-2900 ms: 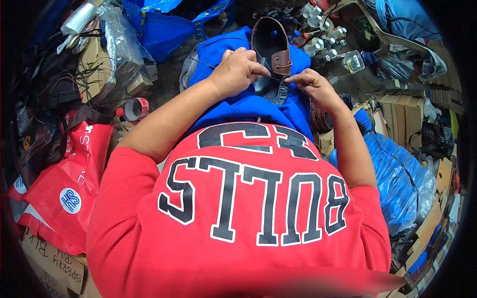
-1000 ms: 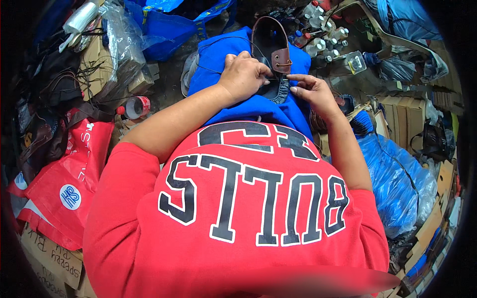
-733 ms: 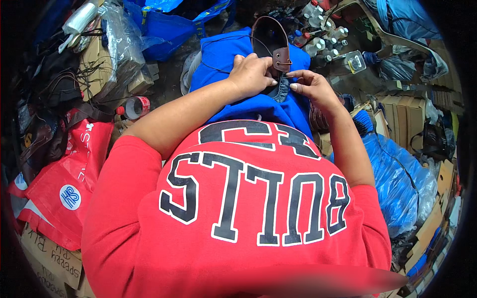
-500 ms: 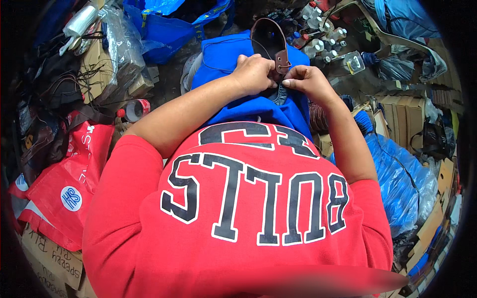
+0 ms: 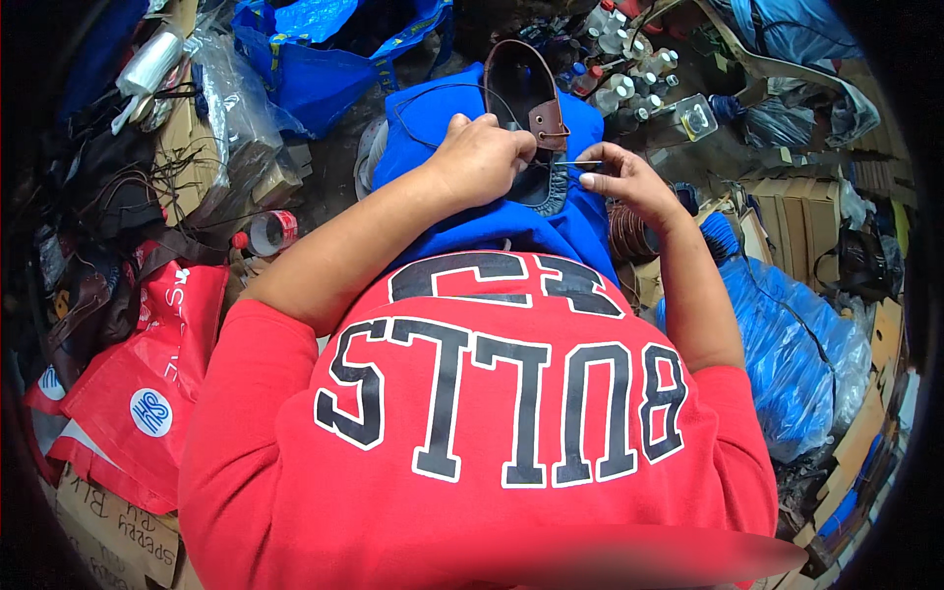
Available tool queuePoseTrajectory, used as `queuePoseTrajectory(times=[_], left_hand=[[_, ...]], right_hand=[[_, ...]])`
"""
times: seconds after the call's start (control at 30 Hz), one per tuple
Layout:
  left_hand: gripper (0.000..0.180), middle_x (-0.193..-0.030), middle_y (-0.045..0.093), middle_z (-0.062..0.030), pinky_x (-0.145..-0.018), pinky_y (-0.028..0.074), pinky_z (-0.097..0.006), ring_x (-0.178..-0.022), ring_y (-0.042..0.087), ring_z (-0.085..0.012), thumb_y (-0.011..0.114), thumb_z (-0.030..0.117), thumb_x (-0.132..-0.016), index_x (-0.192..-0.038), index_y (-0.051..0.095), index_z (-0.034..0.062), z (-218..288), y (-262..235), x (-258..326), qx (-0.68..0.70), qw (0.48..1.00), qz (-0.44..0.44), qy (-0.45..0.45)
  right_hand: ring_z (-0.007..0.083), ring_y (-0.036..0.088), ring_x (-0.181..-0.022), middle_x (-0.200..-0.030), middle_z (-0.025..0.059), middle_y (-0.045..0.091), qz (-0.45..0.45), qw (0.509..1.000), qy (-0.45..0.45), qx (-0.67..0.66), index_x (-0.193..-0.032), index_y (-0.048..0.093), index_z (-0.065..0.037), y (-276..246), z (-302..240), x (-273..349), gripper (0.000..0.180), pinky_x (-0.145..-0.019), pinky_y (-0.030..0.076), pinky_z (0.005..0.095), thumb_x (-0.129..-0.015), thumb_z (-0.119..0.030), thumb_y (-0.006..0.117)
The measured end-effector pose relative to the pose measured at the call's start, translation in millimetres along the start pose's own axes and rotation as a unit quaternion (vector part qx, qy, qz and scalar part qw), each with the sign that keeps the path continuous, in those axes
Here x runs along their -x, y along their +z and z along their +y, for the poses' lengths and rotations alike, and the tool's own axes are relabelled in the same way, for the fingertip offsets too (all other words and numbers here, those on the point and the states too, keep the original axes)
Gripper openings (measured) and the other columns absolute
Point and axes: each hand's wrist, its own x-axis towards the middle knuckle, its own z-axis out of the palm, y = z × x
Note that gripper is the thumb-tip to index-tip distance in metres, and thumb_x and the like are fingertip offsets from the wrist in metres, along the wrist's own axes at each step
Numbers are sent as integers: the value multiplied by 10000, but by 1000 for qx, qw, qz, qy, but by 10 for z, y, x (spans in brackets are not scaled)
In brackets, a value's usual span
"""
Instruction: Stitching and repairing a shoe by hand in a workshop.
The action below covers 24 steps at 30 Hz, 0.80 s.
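A brown leather shoe [image 5: 549, 123] with eyelets and a dark, gathered inner edge rests over the blue cloth on my lap. My left hand [image 5: 482, 157] is closed on its left side, with the fingertips partly hidden inside the opening. From the shoe's right side a thin needle [image 5: 582, 162] sticks out sideways. Beside it is my right hand [image 5: 629, 185], thumb and forefinger apart around the needle's end, apparently without gripping it. A dark thread [image 5: 433, 90] loops over the blue cloth [image 5: 418, 118] and across the shoe opening.
Several plastic bottles [image 5: 629, 69] stand beyond the shoe to the right. A blue bag [image 5: 324, 74] lies at the far left, a red bag [image 5: 128, 383] at the left, near a bottle [image 5: 270, 233]. Blue plastic wrapping [image 5: 787, 354] and cardboard [image 5: 796, 231] crowd the right side.
My right hand has drawn away to the right from the shoe, and its fingers have parted. The needle now shows. My left hand and the shoe have shifted slightly left.
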Motion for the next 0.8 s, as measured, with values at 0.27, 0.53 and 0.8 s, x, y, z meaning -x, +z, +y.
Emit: queuePoseTrajectory(times=[0.27, 0.53, 0.8], left_hand=[[145, -810, 658, -21, -775, 330, -407, -869, 565, -218, 562, 156, -838, -943, 655, 190, 21, 27, -41, -29, 999, -8, 28], [140, -751, 647, -37, -770, 328, -399, -844, 579, -222, 561, 143, -811, -889, 666, 193, -4, -19, 11, -81, 992, -12, 91], [98, -760, 637, -50, -735, 347, -397, -810, 585, -223, 572, 160, -820, -875, 652, 158, -34, 80, 28, -42, 997, 26, 61]], right_hand=[[62, 519, -730, -783, -27, 592, 69, 995, -34, 62, -864, 641, -25, -112, -116, 269, 159, -678, 422, 221, -811, -162, 700], [177, 582, -838, -886, 69, 596, 92, 934, -19, 346, -894, 685, -13, -316, -147, -193, 191, -751, 463, 290, -803, -181, 684], [238, 579, -949, -897, 55, 621, 41, 733, -216, 644, -927, 663, -146, 221, -651, 40, 153, -881, 391, 399, -794, -216, 630]])
